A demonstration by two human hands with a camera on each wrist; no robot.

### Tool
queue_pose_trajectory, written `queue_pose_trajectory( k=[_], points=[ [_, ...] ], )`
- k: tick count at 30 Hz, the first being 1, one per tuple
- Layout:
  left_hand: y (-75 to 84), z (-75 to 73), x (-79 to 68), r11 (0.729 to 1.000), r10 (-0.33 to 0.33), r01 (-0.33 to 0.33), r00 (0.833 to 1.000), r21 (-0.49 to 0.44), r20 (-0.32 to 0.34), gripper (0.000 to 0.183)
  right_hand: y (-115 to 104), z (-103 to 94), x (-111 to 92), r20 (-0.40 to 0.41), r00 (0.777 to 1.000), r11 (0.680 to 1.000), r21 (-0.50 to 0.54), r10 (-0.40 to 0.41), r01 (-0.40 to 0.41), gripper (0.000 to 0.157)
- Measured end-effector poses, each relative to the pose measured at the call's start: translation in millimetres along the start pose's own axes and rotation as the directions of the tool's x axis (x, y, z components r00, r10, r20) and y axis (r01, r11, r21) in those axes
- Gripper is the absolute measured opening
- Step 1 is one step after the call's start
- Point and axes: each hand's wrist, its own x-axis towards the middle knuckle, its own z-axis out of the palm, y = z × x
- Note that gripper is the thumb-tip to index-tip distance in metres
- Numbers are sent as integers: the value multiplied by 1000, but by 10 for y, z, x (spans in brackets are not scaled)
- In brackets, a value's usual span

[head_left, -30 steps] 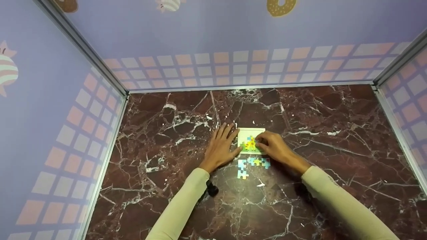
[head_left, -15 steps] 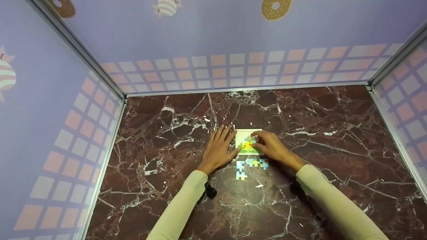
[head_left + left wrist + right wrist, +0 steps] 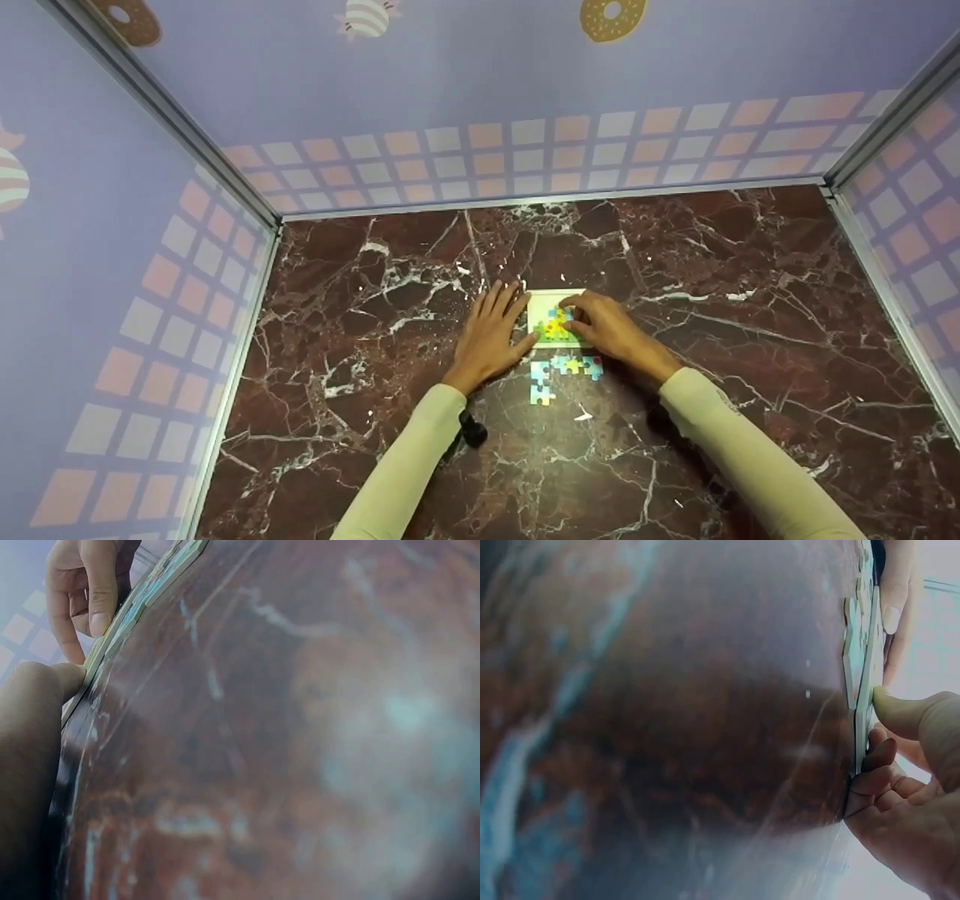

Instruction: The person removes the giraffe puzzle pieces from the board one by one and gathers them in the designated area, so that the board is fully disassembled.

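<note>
A small jigsaw puzzle tray [image 3: 541, 300], pale with a raised rim, lies on the marble-patterned surface. Joined pieces with a yellow and green picture [image 3: 553, 330] fill its lower part. My left hand [image 3: 487, 336] lies flat at the left side, fingers spread, with the thumb touching the tray's edge. Over the tray's right part, my right hand [image 3: 611, 326] pinches a puzzle piece [image 3: 569, 314] between thumb and index finger, mostly hidden by the fingers. In the right wrist view, the right thumb [image 3: 900, 711] touches the board and the other fingers are curled.
Several loose blue puzzle pieces [image 3: 573, 365] lie just below the tray, in a row and a short column [image 3: 541, 394]. A small white scrap [image 3: 583, 415] is nearer me. Patterned walls [image 3: 450, 90] enclose the back and both sides.
The whole head view shifts slightly as the head moves. Both hands keep nearly the same place at the tray; the right fingers move only slightly over the pieces.
</note>
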Motion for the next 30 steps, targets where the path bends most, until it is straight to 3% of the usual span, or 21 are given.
queue_pose_trajectory(
  k=[30],
  points=[
    [11, 3, 5, 1000, -7, 7, 1000, -3, -16, 80, -64, -6, 48, -22, 998, 998, -46, 52, -53, 25]
  ],
)
